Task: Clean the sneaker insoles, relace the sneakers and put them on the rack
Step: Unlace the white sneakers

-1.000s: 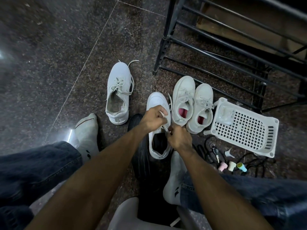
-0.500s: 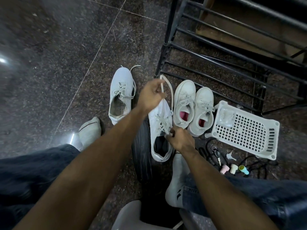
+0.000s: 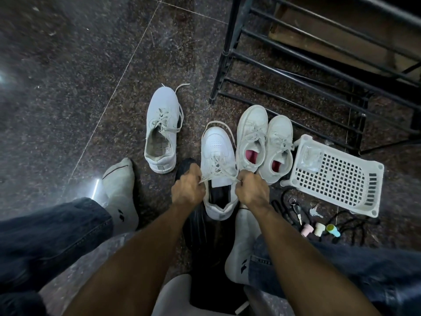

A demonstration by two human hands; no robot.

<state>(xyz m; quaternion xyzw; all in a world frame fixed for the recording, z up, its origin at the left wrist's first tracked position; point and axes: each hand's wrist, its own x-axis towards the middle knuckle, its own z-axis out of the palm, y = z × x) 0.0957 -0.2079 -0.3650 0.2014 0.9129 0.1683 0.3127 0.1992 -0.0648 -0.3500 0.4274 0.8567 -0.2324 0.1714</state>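
Dark speckled floor (image 3: 68,87), rack (image 3: 296,71) at back. Between socked feet, white sneaker (image 3: 218,156) beside a laced pair (image 3: 264,142). Left hand (image 3: 188,190) and right hand (image 3: 251,191) each pinching a lace (image 3: 224,171) end, pulled outward.

You have a white leather sneaker (image 3: 218,153) with a perforated toe and white lace (image 3: 222,167), dark inside. Left of that sneaker stands a pale grey-white fabric sneaker (image 3: 162,124) with a soiled beige lining. Right of it sit two off-white sneakers (image 3: 264,142) with pink insoles, then a white plastic basket (image 3: 337,176) with a square-hole grid. The floor (image 3: 91,65) is dark speckled granite; the metal rack (image 3: 296,65) is black. Your socks (image 3: 120,192) are light grey with black marks, your jeans (image 3: 52,229) dark blue.
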